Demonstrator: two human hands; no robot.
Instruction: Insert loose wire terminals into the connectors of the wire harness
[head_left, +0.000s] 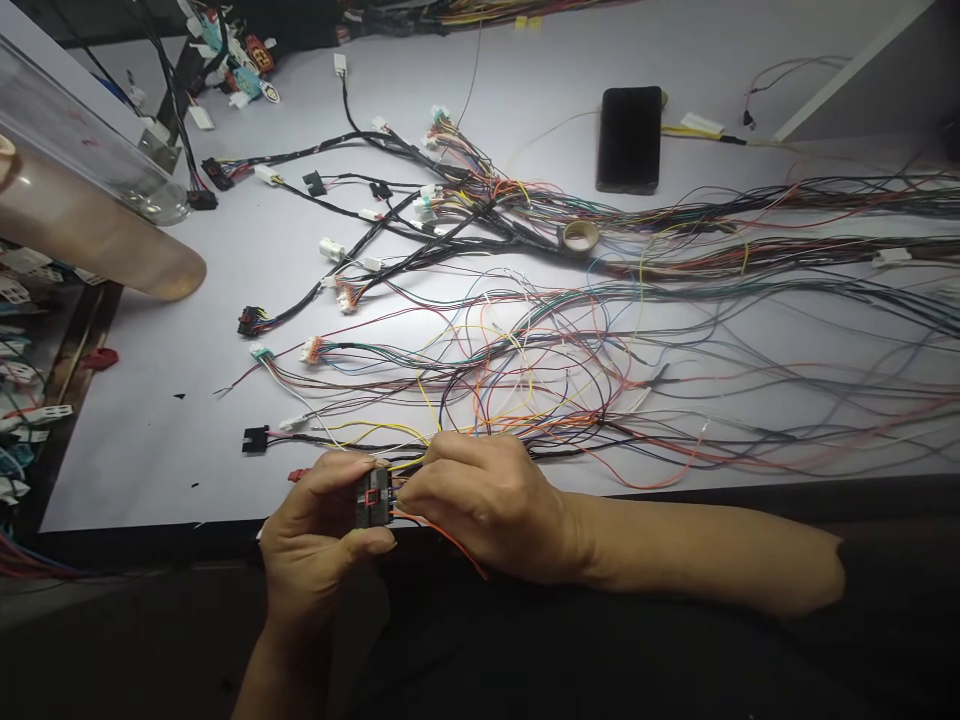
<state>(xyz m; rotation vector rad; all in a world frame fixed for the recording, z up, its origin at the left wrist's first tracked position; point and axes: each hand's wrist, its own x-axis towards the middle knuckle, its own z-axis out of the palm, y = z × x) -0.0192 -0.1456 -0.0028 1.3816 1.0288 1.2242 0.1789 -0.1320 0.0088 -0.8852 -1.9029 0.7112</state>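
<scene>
Over the table's near edge, my left hand (pixel 319 535) grips a black connector housing (pixel 373 497) between thumb and fingers. The housing has a small red part on its face. My right hand (pixel 491 510) is pinched close against the housing's right side, with its fingertips on thin wires that run into it. Which wire the fingertips grip is partly hidden. An orange wire (pixel 450 540) hangs from the housing below my right hand. A yellow wire (pixel 405 464) passes above the housing toward the right hand's knuckles.
Wire bundles (pixel 675 265) stretch to the right across the white table (pixel 165 400). A black connector (pixel 255 439) and an orange-white connector (pixel 311 350) lie just beyond my hands. Farther back are a tape roll (pixel 580 236) and a black rectangular device (pixel 630 140). A beige tube (pixel 97 220) juts in at left.
</scene>
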